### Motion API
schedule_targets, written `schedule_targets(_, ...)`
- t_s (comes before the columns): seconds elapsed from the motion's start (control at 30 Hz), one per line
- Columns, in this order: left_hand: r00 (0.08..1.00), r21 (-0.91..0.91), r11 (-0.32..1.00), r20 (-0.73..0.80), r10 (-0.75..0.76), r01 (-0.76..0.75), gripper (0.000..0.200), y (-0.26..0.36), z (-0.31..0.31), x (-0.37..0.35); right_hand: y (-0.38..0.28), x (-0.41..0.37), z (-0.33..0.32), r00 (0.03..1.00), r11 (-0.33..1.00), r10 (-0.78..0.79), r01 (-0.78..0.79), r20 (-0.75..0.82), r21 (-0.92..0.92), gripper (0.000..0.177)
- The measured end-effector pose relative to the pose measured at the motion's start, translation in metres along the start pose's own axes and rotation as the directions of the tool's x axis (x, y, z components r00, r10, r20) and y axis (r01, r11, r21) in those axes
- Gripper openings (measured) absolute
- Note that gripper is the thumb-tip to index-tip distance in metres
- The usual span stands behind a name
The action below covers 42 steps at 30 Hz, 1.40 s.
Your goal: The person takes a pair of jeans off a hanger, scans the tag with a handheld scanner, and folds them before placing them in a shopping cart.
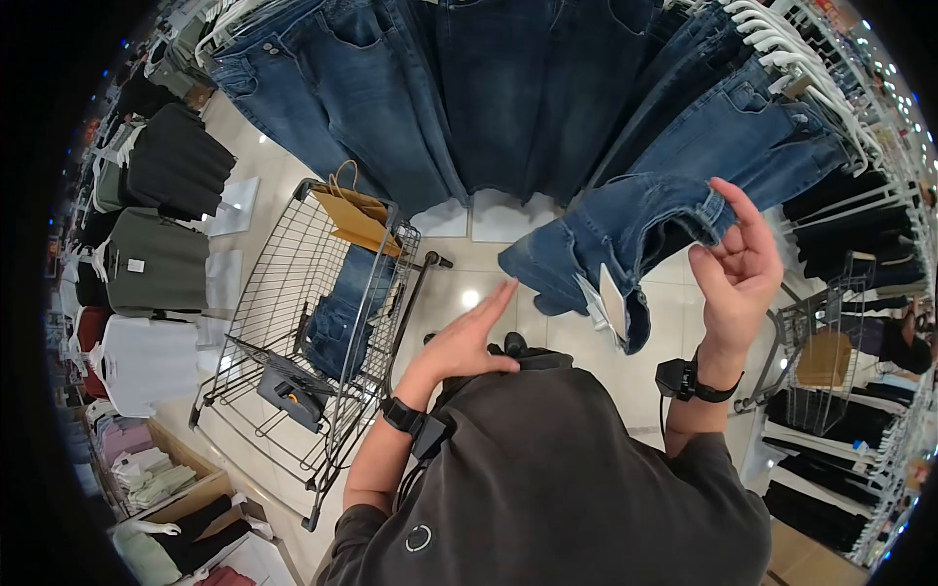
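My right hand (741,273) pinches the waistband of a pair of blue jeans (596,230) between thumb and fingers. The jeans hang folded over in the air in front of me, their far end pointing left. A pale paper tag (613,303) dangles from them beside the lower edge of the waistband. My left hand (467,337) is held out close to my body with its fingers stretched and nothing in it. Its fingertips point toward the left end of the jeans. Both wrists carry black strapped devices.
A wire shopping cart (283,264) at my left holds folded jeans (342,327) and a brown paper bag (357,220). Hung jeans (528,93) line the rack ahead. Shirts (156,259) hang far left. Another cart (821,366) stands at right, near dark hanging garments (821,508).
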<state>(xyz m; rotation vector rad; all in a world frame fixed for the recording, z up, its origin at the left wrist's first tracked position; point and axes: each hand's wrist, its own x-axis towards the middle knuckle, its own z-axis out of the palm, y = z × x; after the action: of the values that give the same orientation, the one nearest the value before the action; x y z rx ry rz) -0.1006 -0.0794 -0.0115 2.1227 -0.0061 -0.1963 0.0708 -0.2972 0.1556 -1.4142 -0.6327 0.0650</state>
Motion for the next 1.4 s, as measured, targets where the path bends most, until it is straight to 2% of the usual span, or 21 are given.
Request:
schedule_targets(0.13,0.960,0.025,0.999,-0.276,0.049,-0.043,0.114,0.026,-0.027,0.011,0.003,0.000,0.002,0.991,0.999,-0.023,0.029,0.135,-0.042,0.045)
schedule_targets(0.23,0.853,0.155,0.963,-0.448,0.269,-0.222,0.110,0.057,-0.045,0.021,-0.002,0.002,0.020,0.967,1.000,0.001,-0.002,0.255,0.005,0.042)
schedule_targets(0.33,0.838,0.184,0.949,-0.446,0.313,-0.256,0.101,0.060,-0.049,0.033,0.002,0.000,0.041,0.907,0.988,-0.012,-0.055,0.420,0.147,0.044)
schedule_targets(0.37,0.785,0.174,0.943,-0.523,0.333,-0.284,0.075,0.056,-0.043,0.038,0.007,0.002,0.046,0.884,0.983,0.000,-0.085,0.468,0.161,0.046)
schedule_targets(0.4,0.813,0.131,0.961,-0.513,0.277,-0.245,0.066,0.050,-0.042,0.037,0.012,0.005,0.051,0.858,0.978,0.012,-0.117,0.513,0.172,0.049)
schedule_targets(0.47,0.859,0.045,0.986,-0.485,0.163,-0.162,0.048,0.042,-0.044,0.034,0.022,0.012,0.061,0.835,0.873,0.030,-0.289,0.549,0.392,0.059)
schedule_targets(0.5,0.788,-0.027,0.977,-0.597,0.153,-0.210,0.030,0.047,-0.044,0.035,0.033,0.017,0.062,0.815,0.815,-0.013,-0.328,0.580,0.478,0.070)
schedule_targets(0.6,0.711,-0.161,0.946,-0.697,0.094,-0.282,0.028,0.053,-0.050,0.028,0.059,0.022,0.052,0.871,0.880,0.020,-0.248,0.490,0.404,0.069)
schedule_targets(0.63,0.702,-0.200,0.941,-0.711,0.051,-0.271,0.022,0.054,-0.052,0.026,0.075,0.022,0.046,0.887,0.934,-0.024,-0.144,0.461,0.326,0.070)
schedule_targets(0.67,0.668,-0.244,0.925,-0.744,0.015,-0.292,0.022,0.053,-0.053,0.024,0.084,0.015,0.039,0.903,0.960,0.102,-0.200,0.417,0.197,0.090)
schedule_targets(0.73,0.593,-0.324,0.883,-0.802,-0.065,-0.341,0.021,0.049,-0.057,0.021,0.130,-0.010,0.022,0.878,0.926,0.162,-0.293,0.451,0.238,0.104)
schedule_targets(0.83,0.632,-0.453,0.791,-0.767,-0.110,-0.412,0.023,0.047,-0.066,0.017,0.145,-0.027,0.032,0.810,0.828,0.333,-0.497,0.483,0.261,0.111)
schedule_targets(0.93,0.649,-0.499,0.751,-0.751,-0.125,-0.433,0.024,0.044,-0.071,0.014,0.149,-0.029,0.052,0.888,0.939,0.249,-0.319,0.387,0.128,0.109)
schedule_targets(0.97,0.650,-0.511,0.735,-0.749,-0.127,-0.445,0.024,0.043,-0.071,0.013,0.158,-0.030,0.054,0.884,0.955,0.223,-0.282,0.410,0.088,0.105)
schedule_targets(1.07,0.636,-0.587,0.652,-0.744,-0.202,-0.480,0.025,0.045,-0.072,0.013,0.169,-0.035,0.065,0.788,0.862,0.325,-0.474,0.524,0.178,0.098)
schedule_targets(1.1,0.647,-0.614,0.630,-0.730,-0.223,-0.475,0.026,0.048,-0.074,0.012,0.166,-0.042,0.073,0.822,0.776,0.372,-0.530,0.432,0.341,0.081)
schedule_targets(1.2,0.646,-0.647,0.664,-0.696,-0.314,-0.374,0.028,0.047,-0.076,0.010,0.162,-0.040,0.066,0.751,0.699,0.415,-0.624,0.514,0.348,0.061)
schedule_targets(1.23,0.640,-0.674,0.651,-0.679,-0.360,-0.349,0.028,0.045,-0.078,0.010,0.158,-0.042,0.066,0.784,0.698,0.364,-0.587,0.503,0.410,0.044)
schedule_targets(1.33,0.623,-0.682,0.648,-0.679,-0.389,-0.339,0.026,0.038,-0.078,0.010,0.146,-0.049,0.060,0.690,0.494,0.432,-0.720,0.581,0.488,0.035)
schedule_targets(1.37,0.615,-0.685,0.651,-0.677,-0.404,-0.327,0.026,0.037,-0.075,0.013,0.144,-0.048,0.063,0.644,0.533,0.420,-0.745,0.639,0.400,0.029)
schedule_targets(1.4,0.606,-0.687,0.655,-0.676,-0.418,-0.315,0.027,0.037,-0.071,0.016,0.136,-0.049,0.068,0.643,0.563,0.411,-0.737,0.647,0.375,0.028)
